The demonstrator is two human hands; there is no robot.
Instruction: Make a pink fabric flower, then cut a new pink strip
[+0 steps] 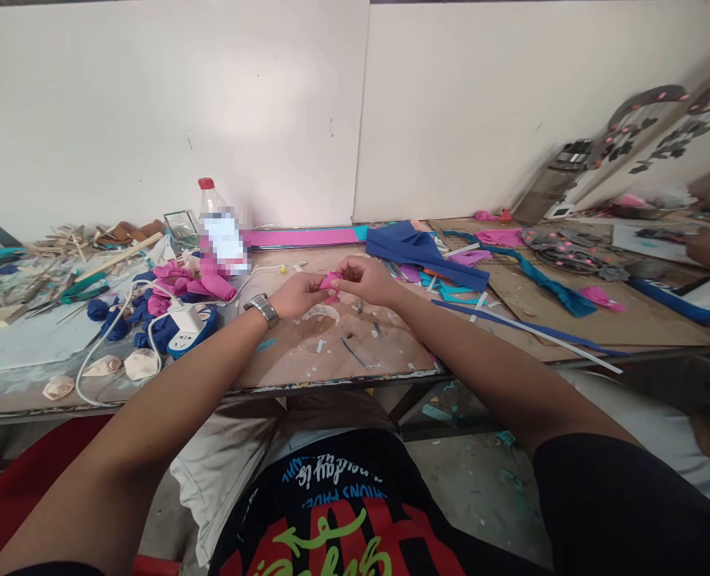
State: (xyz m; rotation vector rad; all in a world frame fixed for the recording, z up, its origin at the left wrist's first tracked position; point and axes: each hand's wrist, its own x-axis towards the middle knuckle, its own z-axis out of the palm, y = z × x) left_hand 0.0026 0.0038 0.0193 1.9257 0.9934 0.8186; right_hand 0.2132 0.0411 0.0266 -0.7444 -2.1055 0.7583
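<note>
At the near middle of the surface (342, 352), the left hand (298, 294) and right hand (363, 280) meet fingertip to fingertip, both pinching one small pink foam piece (331, 280) held just above the top. Its shape is too small to tell, so it reads as work in progress. At about ten o'clock lie finished-looking pink foam rolls (202, 284) and blue foam rolls (114, 316). Toward two o'clock, uncut blue foam sheet (418, 248) and pink scraps (502, 237) remain.

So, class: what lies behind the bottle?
Behind the bottle only white wall shows; a long pink strip runs rightward from it. The bottle's body covers whatever sits directly behind its base.
</note>
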